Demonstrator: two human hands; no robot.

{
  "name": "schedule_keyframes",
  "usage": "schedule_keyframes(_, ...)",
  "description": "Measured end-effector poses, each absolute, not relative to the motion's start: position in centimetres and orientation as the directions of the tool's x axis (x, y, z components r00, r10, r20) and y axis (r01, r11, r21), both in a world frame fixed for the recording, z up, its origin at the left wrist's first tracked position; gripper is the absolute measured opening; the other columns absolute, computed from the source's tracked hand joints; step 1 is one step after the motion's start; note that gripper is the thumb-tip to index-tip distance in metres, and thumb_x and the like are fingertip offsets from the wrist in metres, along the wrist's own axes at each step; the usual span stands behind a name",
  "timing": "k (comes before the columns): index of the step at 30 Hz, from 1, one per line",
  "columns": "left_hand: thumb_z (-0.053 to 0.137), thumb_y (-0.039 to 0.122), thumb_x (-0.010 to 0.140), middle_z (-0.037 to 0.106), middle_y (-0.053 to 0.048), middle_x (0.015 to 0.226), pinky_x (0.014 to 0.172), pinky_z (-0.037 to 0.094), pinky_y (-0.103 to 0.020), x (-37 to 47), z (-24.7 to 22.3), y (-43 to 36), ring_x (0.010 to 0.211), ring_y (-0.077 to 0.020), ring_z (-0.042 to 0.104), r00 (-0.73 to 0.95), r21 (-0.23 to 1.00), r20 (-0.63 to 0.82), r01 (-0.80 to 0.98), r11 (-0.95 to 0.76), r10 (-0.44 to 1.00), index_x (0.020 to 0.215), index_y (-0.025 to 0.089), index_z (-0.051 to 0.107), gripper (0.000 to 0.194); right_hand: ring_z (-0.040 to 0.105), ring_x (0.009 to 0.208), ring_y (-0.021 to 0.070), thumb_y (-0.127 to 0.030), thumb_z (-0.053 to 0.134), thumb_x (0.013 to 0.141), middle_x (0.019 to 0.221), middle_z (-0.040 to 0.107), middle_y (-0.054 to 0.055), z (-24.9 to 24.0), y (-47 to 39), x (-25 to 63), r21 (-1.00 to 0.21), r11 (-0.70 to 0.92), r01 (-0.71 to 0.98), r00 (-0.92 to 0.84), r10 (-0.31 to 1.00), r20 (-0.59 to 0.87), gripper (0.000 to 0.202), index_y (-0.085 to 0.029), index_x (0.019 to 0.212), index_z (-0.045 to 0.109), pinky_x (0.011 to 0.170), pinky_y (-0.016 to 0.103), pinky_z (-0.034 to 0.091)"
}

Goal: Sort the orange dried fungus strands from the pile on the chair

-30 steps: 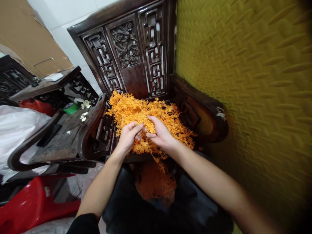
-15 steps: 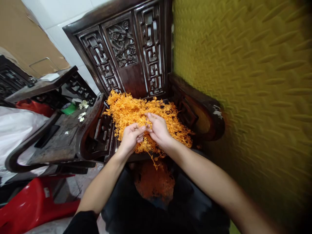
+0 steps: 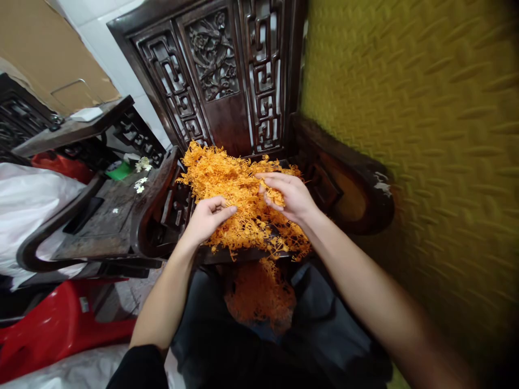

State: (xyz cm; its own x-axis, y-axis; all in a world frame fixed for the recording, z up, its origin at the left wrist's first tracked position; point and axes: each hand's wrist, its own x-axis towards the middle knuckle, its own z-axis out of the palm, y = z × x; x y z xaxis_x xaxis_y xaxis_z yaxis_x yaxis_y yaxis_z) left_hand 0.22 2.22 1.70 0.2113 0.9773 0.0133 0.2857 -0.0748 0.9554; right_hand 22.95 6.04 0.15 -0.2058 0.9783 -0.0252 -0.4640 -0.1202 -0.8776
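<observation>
1. Orange sprigs point(image 3: 243, 224) lie in a tangled heap across the dark seat of a carved wooden chair point(image 3: 229, 124), spilling over its near edge.
2. Right hand point(image 3: 294, 197) pinches a small orange cluster point(image 3: 276, 194) between thumb and curved fingers, above the heap's right side.
3. Left hand point(image 3: 206, 219) hovers at the heap's near left, fingers curled and thumb extended toward the right; whether it grips a sprig cannot be told.
4. A darker orange mass point(image 3: 261, 297) sits below the seat, between the seated person's legs.
5. On a wooden surface point(image 3: 107, 224) to the left, pale blossoms point(image 3: 142, 164) rest near a green item point(image 3: 120, 170).
6. A red plastic piece point(image 3: 60, 324) stands at near left, while a textured yellow wall point(image 3: 405, 108) rises at right.
</observation>
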Motion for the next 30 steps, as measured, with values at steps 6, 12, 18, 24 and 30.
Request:
schedule_keyframes(6,0.073,0.037,0.085,0.050,0.002,0.059,0.055,0.027,-0.024,-0.6,2.7,1.7,0.056,-0.0100,0.039,0.347,0.739,0.150,0.582,-0.338,0.926,0.064,0.016,0.063,0.031,0.057,0.048,0.0107,-0.048,0.082,0.075,0.073,0.067,0.002,-0.4,6.0,22.5,-0.961,-0.060,-0.268,-0.277,0.961,0.017,0.034,-0.019,0.083,0.068,0.035,0.019,0.023)
schedule_keyframes(12,0.070,0.037,0.087,0.048,0.003,0.057,0.055,0.029,-0.025,-0.8,2.9,1.6,0.055,-0.0109,0.040,0.491,0.752,0.084,0.540,-0.378,0.867,0.065,0.017,0.064,0.031,0.048,0.045,0.0108,-0.069,0.075,0.074,0.061,0.055,-0.003,-1.1,5.9,21.4,-0.992,-0.025,-0.124,-0.355,0.935,0.021,0.049,-0.022,0.082,0.066,0.039,0.023,0.028)
schedule_keyframes(18,0.065,0.021,0.080,0.043,0.004,0.055,0.055,0.025,-0.025,-0.5,1.9,2.1,0.055,-0.0103,0.036,0.437,0.687,0.034,0.643,-0.339,0.899,0.061,0.015,0.063,0.020,0.064,0.097,0.0247,-0.050,0.082,0.077,0.101,0.070,0.006,-1.0,4.1,19.3,-0.821,0.508,0.259,-0.445,0.818,0.365,0.033,-0.024,0.095,0.072,0.090,0.040,0.047)
schedule_keyframes(24,0.062,0.027,0.084,0.047,0.004,0.056,0.058,0.029,-0.025,-0.2,1.9,2.0,0.057,-0.0101,0.041,0.362,0.656,0.085,0.681,-0.326,0.928,0.062,0.014,0.064,0.025,0.064,0.092,0.0224,-0.046,0.076,0.083,0.097,0.071,0.004,-2.1,4.3,19.0,-0.877,0.431,0.211,-0.376,0.864,0.334,0.027,-0.022,0.084,0.064,0.088,0.039,0.047)
schedule_keyframes(30,0.063,0.036,0.088,0.045,0.005,0.056,0.057,0.027,-0.026,0.5,2.1,1.7,0.057,-0.0097,0.037,0.374,0.644,0.092,0.684,-0.342,0.923,0.062,0.016,0.057,0.034,0.061,0.077,0.0194,-0.039,0.077,0.081,0.081,0.069,0.001,-1.8,4.5,19.4,-0.919,0.347,0.188,-0.272,0.917,0.291,0.023,-0.022,0.077,0.063,0.079,0.037,0.047)
